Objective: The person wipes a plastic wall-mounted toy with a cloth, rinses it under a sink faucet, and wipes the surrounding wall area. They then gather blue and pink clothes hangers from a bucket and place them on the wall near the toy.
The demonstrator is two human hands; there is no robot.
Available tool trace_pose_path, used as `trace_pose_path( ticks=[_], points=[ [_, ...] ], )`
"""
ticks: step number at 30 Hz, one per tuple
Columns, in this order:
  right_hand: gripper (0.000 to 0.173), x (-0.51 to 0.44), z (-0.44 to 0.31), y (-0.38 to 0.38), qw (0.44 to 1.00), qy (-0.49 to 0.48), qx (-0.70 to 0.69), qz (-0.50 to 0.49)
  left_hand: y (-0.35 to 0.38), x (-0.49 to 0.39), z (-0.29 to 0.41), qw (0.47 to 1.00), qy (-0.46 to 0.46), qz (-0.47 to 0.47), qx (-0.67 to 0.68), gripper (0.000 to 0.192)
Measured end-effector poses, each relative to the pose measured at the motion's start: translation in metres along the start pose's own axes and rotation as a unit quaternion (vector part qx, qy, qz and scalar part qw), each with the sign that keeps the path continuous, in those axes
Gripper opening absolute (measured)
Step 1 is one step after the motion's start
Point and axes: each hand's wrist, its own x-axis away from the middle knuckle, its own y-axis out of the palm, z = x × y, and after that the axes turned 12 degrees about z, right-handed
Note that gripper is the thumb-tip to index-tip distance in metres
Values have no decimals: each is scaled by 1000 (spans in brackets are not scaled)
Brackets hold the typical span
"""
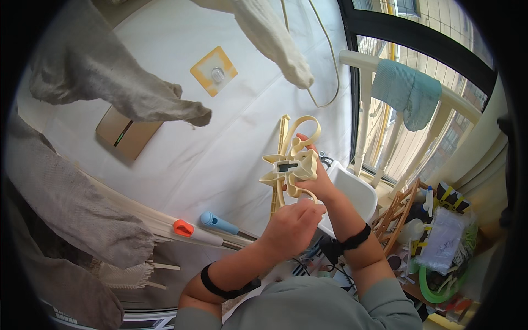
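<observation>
A cream plastic holder (307, 163) with curved arms, a long ridged bar and a dark rectangle at its centre is held in front of the pale marbled wall. My right hand (315, 181) grips it from behind and the side, and the holder partly hides the fingers. At the lower curved arm, my left hand (295, 222) pinches the tip with bent fingers. The large upper arm curls into an open loop beside my right fingertips. Black straps circle both forearms.
Grey fabric pieces (123, 82) and a white one (272, 45) hang close. The wall bears a clear hook (218, 74) and a brown panel (130, 132). A blue handle (218, 222), a white basin (354, 189), a railing with a teal cloth (406, 93) and a cluttered shelf (441, 239) surround me.
</observation>
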Motion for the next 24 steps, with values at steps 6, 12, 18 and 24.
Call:
trace_pose_path(
  ticks=[6,12,18,24],
  points=[
    [98,0,5,2,999,-31,-20,20,-7,-2,-1,995,82,12,-63,31],
    [98,-20,-2,17,977,56,-171,113,-28,-12,6,989,104,93,-58,47],
    [83,-62,-44,37,946,-202,221,122,-62,-15,-16,968,-51,180,167,75],
    [69,-128,-84,78,876,-273,381,115,-115,9,-41,937,-162,172,258,62]
  ],
)
